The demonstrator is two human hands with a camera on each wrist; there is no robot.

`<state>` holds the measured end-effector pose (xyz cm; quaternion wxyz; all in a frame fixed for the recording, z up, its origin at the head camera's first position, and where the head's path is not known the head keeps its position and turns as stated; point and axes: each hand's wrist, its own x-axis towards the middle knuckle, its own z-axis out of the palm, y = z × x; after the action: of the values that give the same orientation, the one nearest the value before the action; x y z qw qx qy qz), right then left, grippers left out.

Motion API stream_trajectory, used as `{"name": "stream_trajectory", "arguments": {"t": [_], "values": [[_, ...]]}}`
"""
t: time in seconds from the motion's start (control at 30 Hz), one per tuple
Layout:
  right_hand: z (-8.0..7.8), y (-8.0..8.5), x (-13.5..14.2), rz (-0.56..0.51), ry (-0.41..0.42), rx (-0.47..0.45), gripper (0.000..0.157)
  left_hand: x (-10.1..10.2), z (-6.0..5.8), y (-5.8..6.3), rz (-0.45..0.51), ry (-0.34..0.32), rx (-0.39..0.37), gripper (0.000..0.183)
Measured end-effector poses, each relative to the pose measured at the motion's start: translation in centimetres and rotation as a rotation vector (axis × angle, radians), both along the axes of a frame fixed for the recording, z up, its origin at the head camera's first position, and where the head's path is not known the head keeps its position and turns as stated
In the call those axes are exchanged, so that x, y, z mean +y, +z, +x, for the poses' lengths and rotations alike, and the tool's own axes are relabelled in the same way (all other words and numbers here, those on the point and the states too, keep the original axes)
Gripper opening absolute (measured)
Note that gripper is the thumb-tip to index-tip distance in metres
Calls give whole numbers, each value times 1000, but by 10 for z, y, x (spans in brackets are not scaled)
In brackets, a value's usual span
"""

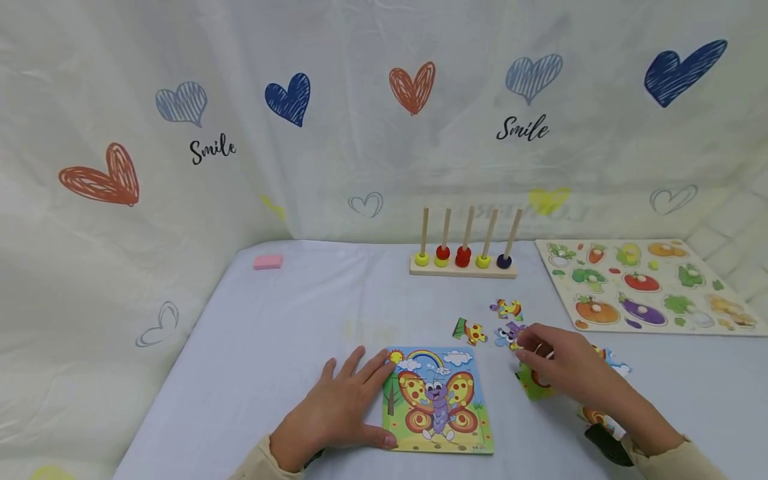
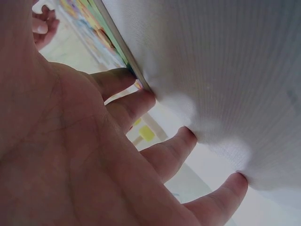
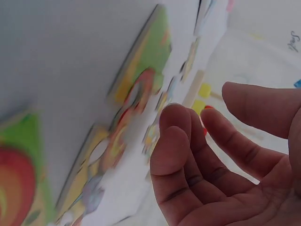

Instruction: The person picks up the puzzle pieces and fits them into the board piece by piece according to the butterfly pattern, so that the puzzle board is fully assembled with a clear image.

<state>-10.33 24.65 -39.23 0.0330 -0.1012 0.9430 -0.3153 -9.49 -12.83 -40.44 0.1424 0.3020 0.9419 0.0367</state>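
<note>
A square butterfly picture board [image 1: 438,437] lies flat on the white table. My left hand [image 1: 345,410] rests at its left side with fingers spread, thumb over the lower left corner; in the left wrist view, fingertips touch the board's edge [image 2: 124,47] and the tabletop. Over loose jigsaw pieces to the right hovers my right hand [image 1: 570,363], fingers loosely bent and holding nothing. Near its fingertips are a purple butterfly-face piece [image 1: 509,335] and a green-edged piece [image 1: 531,385], partly hidden by the hand. In the right wrist view, thumb and fingers stand apart beside a green corner piece [image 3: 153,49].
More jigsaw pieces lie farther back, a green-and-yellow one [image 1: 471,331] and a yellow-red one [image 1: 509,309]. Behind stands a wooden peg stand [image 1: 462,272] with coloured beads. A vegetable puzzle board [image 1: 648,300] lies at the right, a pink block [image 1: 267,261] at the back left.
</note>
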Motion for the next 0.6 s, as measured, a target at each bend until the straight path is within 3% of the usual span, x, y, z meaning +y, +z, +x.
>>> {"name": "stream_trajectory", "arguments": {"t": [0.6], "values": [[1, -8, 67, 178, -188, 47, 9, 0, 1, 2, 2, 1, 5, 113]]}}
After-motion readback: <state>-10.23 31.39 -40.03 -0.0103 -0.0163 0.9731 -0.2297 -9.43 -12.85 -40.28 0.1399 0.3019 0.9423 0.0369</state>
